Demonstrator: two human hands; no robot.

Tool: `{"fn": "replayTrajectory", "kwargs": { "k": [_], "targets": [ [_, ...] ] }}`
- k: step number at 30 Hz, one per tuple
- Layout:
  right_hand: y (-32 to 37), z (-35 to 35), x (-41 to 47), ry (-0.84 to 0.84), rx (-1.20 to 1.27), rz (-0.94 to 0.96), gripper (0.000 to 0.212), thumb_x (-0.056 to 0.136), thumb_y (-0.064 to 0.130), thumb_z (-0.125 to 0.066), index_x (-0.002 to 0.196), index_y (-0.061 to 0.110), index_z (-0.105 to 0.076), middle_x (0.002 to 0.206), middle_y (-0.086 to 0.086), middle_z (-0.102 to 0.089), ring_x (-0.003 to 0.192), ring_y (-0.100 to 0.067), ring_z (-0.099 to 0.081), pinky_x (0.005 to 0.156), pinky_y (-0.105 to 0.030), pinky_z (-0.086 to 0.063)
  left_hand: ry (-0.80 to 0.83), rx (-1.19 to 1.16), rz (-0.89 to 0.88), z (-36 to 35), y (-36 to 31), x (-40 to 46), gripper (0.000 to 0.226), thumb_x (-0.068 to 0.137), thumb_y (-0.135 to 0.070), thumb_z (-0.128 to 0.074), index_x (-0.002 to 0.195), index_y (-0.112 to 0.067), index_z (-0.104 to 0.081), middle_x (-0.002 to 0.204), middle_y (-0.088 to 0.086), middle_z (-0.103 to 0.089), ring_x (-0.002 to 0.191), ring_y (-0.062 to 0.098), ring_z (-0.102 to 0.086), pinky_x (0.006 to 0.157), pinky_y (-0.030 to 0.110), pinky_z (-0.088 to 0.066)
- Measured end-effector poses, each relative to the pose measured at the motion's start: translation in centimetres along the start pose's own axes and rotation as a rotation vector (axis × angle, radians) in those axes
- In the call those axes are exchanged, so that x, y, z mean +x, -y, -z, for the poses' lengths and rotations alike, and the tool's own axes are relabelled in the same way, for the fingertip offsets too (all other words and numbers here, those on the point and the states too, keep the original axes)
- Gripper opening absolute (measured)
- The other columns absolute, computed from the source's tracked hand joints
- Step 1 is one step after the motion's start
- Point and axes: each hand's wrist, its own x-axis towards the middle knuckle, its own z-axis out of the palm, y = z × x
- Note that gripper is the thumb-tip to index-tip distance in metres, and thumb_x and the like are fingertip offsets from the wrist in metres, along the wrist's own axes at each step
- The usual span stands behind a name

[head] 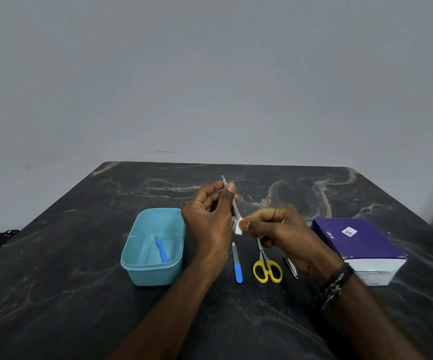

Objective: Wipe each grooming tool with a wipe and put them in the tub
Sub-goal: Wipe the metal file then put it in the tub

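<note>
My left hand [210, 216] grips a thin metal grooming tool [229, 196] above the table, its tip pointing up and away. My right hand [280, 229] pinches a small white wipe [237, 227] around the tool's lower end. The light blue tub [153, 245] stands to the left and holds a small blue-handled tool [162, 250]. On the table below my hands lie a blue-handled nail file [237, 263], yellow-handled scissors [266, 268] and a metal nail clipper [290, 266], partly hidden by my right wrist.
A purple and white box [361, 245] sits at the right, close to my right wrist. The dark marbled table [80, 281] runs to a far edge against a grey wall. A dark object lies off the table's left edge.
</note>
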Motion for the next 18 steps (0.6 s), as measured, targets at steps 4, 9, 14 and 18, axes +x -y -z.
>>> {"fn": "replayTrajectory", "kwargs": {
  "k": [4, 9, 14, 18],
  "targets": [
    [-0.16, 0.37, 0.1, -0.061, 0.025, -0.042, 0.013, 0.079, 0.014, -0.075, 0.082, 0.002, -0.076, 0.064, -0.003, -0.065, 0.059, -0.008, -0.052, 0.053, -0.023, -0.037, -0.04, -0.018, 0.031, 0.04, 0.07, 0.12, 0.015, 0.08, -0.015, -0.076, 0.093, -0.014, -0.069, 0.075, 0.002, -0.075, 0.066, 0.013, -0.07, 0.061, 0.03, -0.056],
    [-0.51, -0.1, 0.39, -0.136, 0.067, -0.05, 0.009, 0.082, 0.016, -0.073, 0.081, 0.008, -0.077, 0.066, -0.004, -0.064, 0.061, -0.01, -0.053, 0.054, -0.025, -0.037, -0.115, -0.105, 0.086, 0.19, -0.14, 0.42, 0.027, 0.08, -0.012, -0.076, 0.102, -0.003, -0.066, 0.077, 0.009, -0.074, 0.059, 0.014, -0.064, 0.056, 0.026, -0.055],
    [-0.55, -0.25, 0.47, -0.149, 0.158, -0.104, 0.013, 0.086, 0.013, -0.068, 0.086, 0.003, -0.075, 0.072, -0.007, -0.063, 0.062, -0.011, -0.054, 0.054, -0.024, -0.04, -0.146, -0.168, 0.116, 0.21, -0.23, 0.67, 0.025, 0.079, -0.008, -0.077, 0.099, 0.001, -0.065, 0.07, 0.008, -0.072, 0.057, 0.017, -0.064, 0.057, 0.029, -0.059],
    [-0.59, -0.1, 0.49, -0.162, 0.187, -0.136, 0.016, 0.087, 0.014, -0.067, 0.088, -0.001, -0.073, 0.073, -0.005, -0.066, 0.059, -0.009, -0.055, 0.052, -0.023, -0.04, -0.123, -0.217, 0.145, 0.18, -0.23, 0.49, 0.025, 0.078, -0.008, -0.078, 0.095, 0.003, -0.064, 0.069, 0.011, -0.071, 0.06, 0.022, -0.068, 0.06, 0.031, -0.06]
  ]
}}
